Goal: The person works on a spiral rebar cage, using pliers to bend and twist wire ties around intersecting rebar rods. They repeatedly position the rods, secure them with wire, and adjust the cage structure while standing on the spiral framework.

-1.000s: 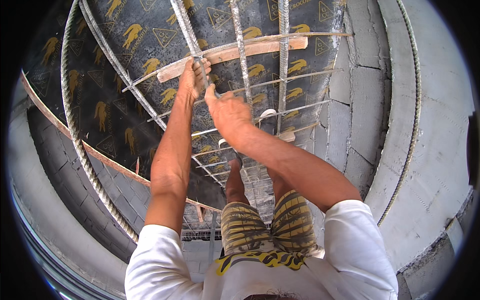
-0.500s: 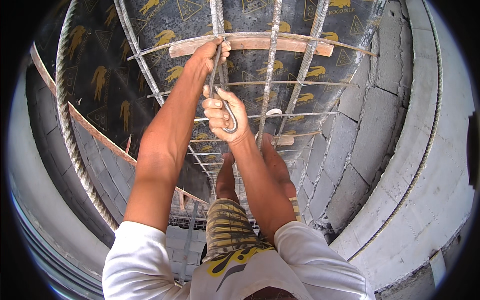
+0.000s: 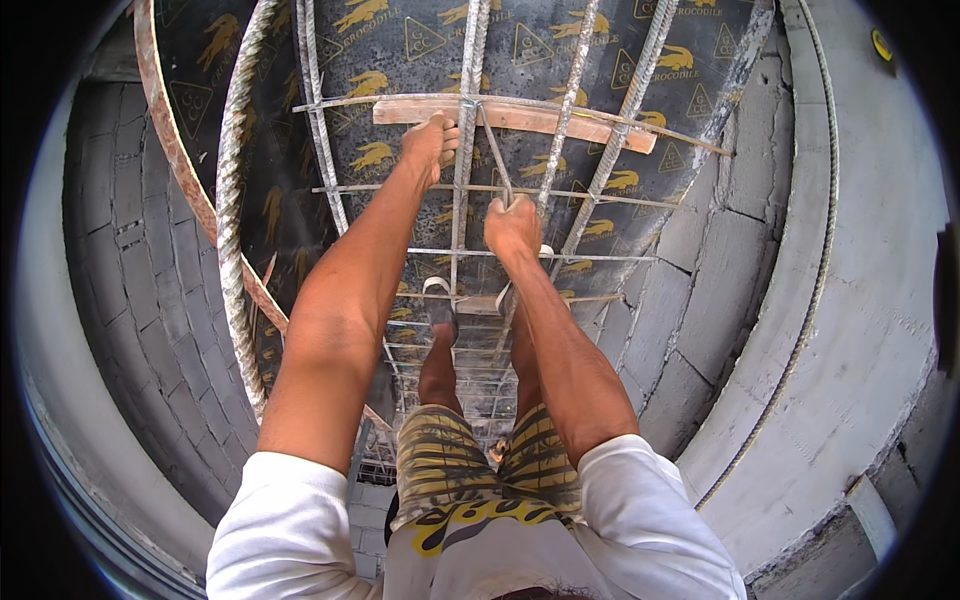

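My right hand (image 3: 513,226) is wrapped round the handle of a metal tying hook (image 3: 495,150). The hook's shaft slants up to where a vertical rebar (image 3: 461,205) meets a thin cross bar (image 3: 555,104). Just left of that crossing, my left hand (image 3: 429,146) has its fingers curled beside the vertical rebar, over the lower edge of a wooden strip (image 3: 535,119). Whatever its fingers may pinch is hidden. The strip lies behind the bars, against a dark panel (image 3: 420,70) with yellow printed figures.
More rebars (image 3: 625,115) and thin cross bars (image 3: 600,197) form a grid over the panel. A thick rope-like bar (image 3: 231,200) curves down on the left beside a rusty strip (image 3: 180,135). Grey block walls (image 3: 715,300) flank both sides. My feet (image 3: 441,318) stand low in the grid.
The hook has swung up from pointing down in my hands to reaching the bar crossing. My right hand has moved right, and my left hand has come away from the tool.
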`<state>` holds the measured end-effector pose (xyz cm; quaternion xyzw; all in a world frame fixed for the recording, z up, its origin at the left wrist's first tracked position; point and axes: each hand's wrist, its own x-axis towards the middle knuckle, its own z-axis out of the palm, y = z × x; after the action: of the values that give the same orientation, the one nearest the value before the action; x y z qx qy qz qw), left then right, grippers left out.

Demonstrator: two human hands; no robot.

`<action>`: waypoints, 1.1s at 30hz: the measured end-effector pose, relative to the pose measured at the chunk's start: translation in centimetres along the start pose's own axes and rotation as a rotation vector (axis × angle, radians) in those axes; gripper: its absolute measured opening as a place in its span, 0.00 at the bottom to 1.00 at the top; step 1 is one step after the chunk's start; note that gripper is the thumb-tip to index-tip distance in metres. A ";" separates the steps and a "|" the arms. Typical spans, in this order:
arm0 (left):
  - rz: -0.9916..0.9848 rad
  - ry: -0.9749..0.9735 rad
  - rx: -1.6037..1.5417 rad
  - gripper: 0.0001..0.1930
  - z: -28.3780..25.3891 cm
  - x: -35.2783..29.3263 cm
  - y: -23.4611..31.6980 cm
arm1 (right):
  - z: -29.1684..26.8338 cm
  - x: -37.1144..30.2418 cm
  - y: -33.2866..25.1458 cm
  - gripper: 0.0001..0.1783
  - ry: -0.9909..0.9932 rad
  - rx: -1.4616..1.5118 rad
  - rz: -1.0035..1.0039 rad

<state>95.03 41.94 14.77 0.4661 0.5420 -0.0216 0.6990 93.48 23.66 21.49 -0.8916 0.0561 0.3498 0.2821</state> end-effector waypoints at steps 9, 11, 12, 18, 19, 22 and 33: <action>0.284 0.052 0.852 0.22 3.1 1.7 3.2 | -0.6 -0.7 2.0 0.19 -0.558 1.486 0.300; 0.266 0.105 0.842 0.19 3.3 2.3 3.1 | -0.7 -0.5 2.1 0.18 -0.955 2.323 0.480; 0.234 0.123 0.837 0.18 3.3 2.6 2.8 | -0.7 -0.4 2.0 0.16 -1.004 2.251 0.438; 0.232 -0.043 0.587 0.14 2.4 3.2 1.0 | -1.0 -0.8 1.3 0.09 -0.643 1.539 0.319; 0.236 -0.057 0.558 0.15 2.4 2.9 0.8 | -1.1 -0.8 1.3 0.08 -0.620 1.406 0.218; 0.222 0.057 0.785 0.19 2.3 2.4 0.7 | -1.0 -0.4 2.0 0.08 -0.464 0.987 0.095; 0.794 0.028 1.475 0.41 -0.2 6.3 2.2 | 5.1 -0.4 4.1 0.11 -0.050 0.435 -0.260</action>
<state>98.68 46.30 11.28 0.9603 0.1930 -0.1172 0.1635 88.92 22.90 16.84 -0.8007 0.0077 0.3123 0.5112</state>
